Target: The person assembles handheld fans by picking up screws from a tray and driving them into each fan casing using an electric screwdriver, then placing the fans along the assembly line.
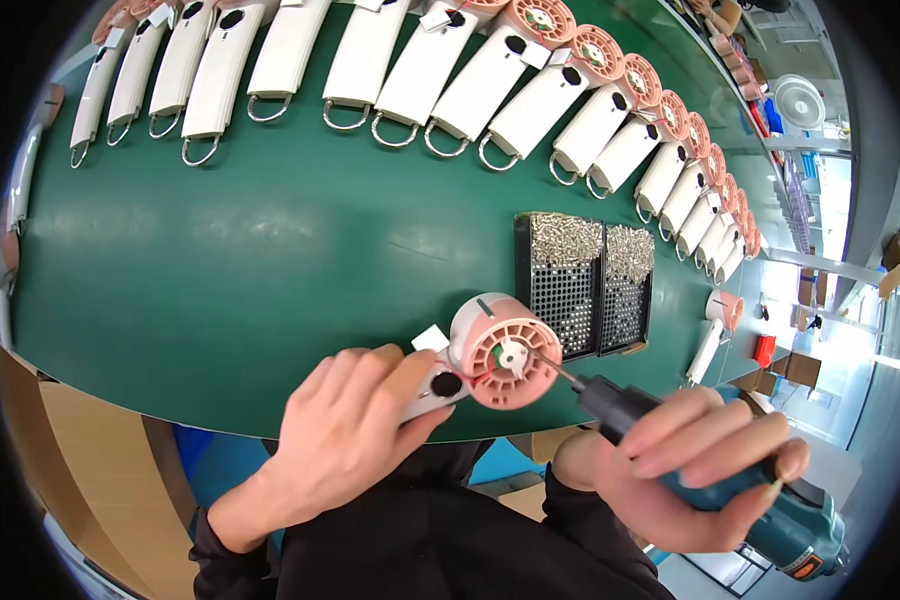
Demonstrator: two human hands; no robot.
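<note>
Two hands fill the near part of my feed, one either side of the pink fan head [507,352]. To its right, the fingers of the right hand [695,465] are curled around a teal-and-black electric screwdriver [625,408]; to its left, the left hand [345,435] has its fingers clamped on the white handle [428,400], just beside the black oval button [446,384]. The fan head lies between the hands at the worktop's [270,260] near edge, open face up toward me. The screwdriver bit [562,372] slants into it beside the hub; I can't tell whether it is seated in a screw.

My worry is that slant: off-axis pressure could make the bit slip and scar the hub, or strip a screw. The red wires [482,379] inside the fan head lie loose enough to be nicked, and a weak left grip might let the head twist.

Just beyond the fan head, to its right, are two black screw trays [601,290], close enough for a wide elbow to jolt. Farther off, a curved row of white-handled fans [482,85] arcs around it.
</note>
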